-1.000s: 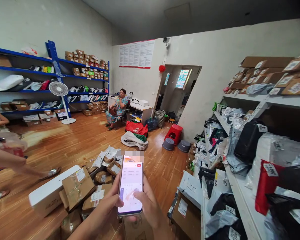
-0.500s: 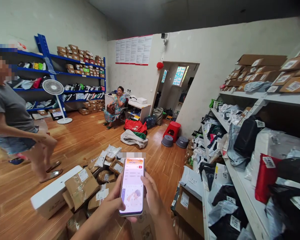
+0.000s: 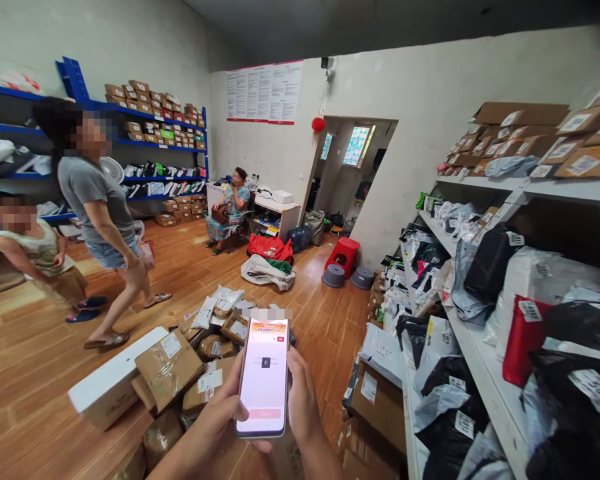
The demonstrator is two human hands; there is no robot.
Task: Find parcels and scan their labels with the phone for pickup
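Observation:
A smartphone (image 3: 261,387) with a lit, mostly pale screen is held upright between my two hands at the bottom middle. My left hand (image 3: 225,407) wraps its left side, with the thumb over the lower left of the screen. My right hand (image 3: 303,393) closes round the right edge, its thumb along the side. A small dark square shows in the middle of the screen, and a pinkish bar lies near its bottom. Just left of the phone is a pile of parcels, with a taped brown carton (image 3: 169,368) on a long white box (image 3: 117,380).
White shelves (image 3: 485,367) full of bagged parcels run along the right. Blue shelves (image 3: 160,140) stand at the back left. A person in a grey shirt (image 3: 100,220) walks at left, a smaller person (image 3: 35,253) behind. Another person (image 3: 230,207) sits by a desk. A red stool (image 3: 343,257) stands mid-floor.
The phone screen has switched from a keypad with a picture to a paler page with a small dark square. The person in grey has walked rightward, and a smaller person has appeared behind.

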